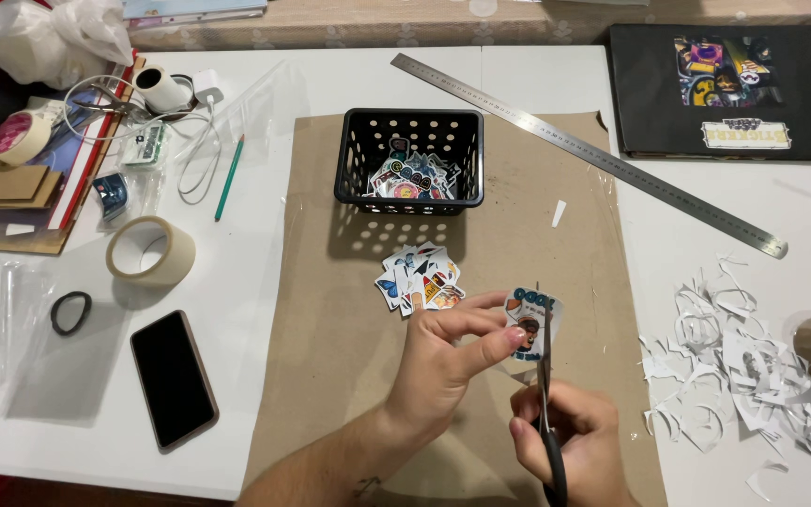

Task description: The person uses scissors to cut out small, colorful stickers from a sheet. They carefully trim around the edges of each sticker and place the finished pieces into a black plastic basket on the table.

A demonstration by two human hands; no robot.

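The left hand (443, 361) is pinching a sticker (529, 324) at its fingertips — the right hand (574, 441), just below, is gripping scissors (546, 413) cutting into it.

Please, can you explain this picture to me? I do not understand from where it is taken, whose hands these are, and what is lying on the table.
A camera worn on a person's head looks down at their own bare hands. The left hand pinches a sticker sheet; the right hand works black scissors that cut along its edge. They work over a brown cardboard sheet. On it stand a black basket with stickers and a small sticker pile. Nearby lie a metal ruler, paper scraps, a tape roll and a phone.
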